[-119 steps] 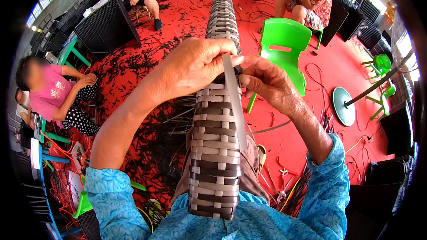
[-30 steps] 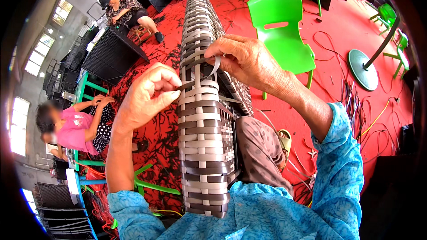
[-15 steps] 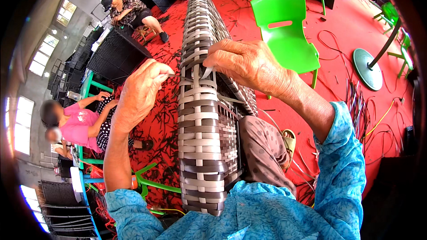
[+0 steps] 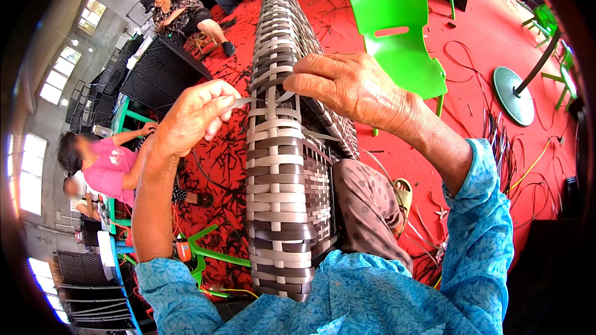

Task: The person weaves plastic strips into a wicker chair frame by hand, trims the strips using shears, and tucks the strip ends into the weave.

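Note:
A long woven wicker piece in light grey and dark brown flat strips runs away from my lap between my arms. On its left side, my left hand is closed, pinching the end of a pale flat weaving strip between thumb and fingers. That strip leads to the upper edge of the weave. Over the right edge, my right hand is closed too, its fingertips at a short bent bit of pale strip beside the weave. The fingertips partly hide where this bit enters the woven rows.
A green plastic chair stands ahead to the right on the red floor. Beyond it is a round stand base with loose strips nearby. Dark scraps litter the floor at left, where co-workers sit beside black woven panels.
My left hand has turned and lowered slightly, and more of the pale strip shows at its fingertips. My right hand has shifted only a little. At left, the person in pink has moved.

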Available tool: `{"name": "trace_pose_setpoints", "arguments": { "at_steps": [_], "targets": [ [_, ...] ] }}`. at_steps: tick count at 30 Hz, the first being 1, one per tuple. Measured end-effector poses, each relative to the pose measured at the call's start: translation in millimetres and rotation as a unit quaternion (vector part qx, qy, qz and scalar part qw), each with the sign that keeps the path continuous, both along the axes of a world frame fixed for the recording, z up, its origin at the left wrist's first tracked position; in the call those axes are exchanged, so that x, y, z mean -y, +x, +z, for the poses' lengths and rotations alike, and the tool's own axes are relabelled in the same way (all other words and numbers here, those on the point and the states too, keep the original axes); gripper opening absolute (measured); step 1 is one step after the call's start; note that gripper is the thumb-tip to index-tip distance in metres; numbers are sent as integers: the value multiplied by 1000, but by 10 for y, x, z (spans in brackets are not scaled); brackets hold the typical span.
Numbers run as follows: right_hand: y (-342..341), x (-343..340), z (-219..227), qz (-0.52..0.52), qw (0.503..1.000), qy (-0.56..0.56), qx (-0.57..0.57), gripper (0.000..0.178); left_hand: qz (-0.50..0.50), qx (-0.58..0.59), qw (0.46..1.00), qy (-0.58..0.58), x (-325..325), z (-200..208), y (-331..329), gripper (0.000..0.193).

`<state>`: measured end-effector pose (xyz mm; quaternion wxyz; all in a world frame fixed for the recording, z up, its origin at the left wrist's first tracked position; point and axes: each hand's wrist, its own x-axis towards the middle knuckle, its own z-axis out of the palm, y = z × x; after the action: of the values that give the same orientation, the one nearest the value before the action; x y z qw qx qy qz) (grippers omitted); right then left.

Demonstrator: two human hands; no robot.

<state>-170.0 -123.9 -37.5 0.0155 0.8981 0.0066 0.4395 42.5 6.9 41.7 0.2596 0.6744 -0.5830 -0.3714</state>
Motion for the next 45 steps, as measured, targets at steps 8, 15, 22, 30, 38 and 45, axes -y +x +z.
{"name": "trace_pose_setpoints", "arguments": {
  "at_steps": [8,15,22,30,38,45],
  "targets": [
    [21,127,124,207,966,147,-43,16,-32,67,996,-42,-4,12,23,18],
    [-27,115,109,154,944,263,-126,13,-13,117,988,-100,-32,-24,-198,18],
    [9,80,-67,55,996,65,-13,24,-49,163,977,-126,-33,-22,-160,9],
    [-3,-12,-61,-10,998,-60,-19,31,-12,163,983,-79,45,13,-274,13],
    [28,-55,7,-50,992,-109,-34,28,-14,169,985,-22,146,36,-354,19],
    [72,-71,53,-45,997,-41,-46,23,-65,139,988,2,93,167,-436,16]
  ]
}}
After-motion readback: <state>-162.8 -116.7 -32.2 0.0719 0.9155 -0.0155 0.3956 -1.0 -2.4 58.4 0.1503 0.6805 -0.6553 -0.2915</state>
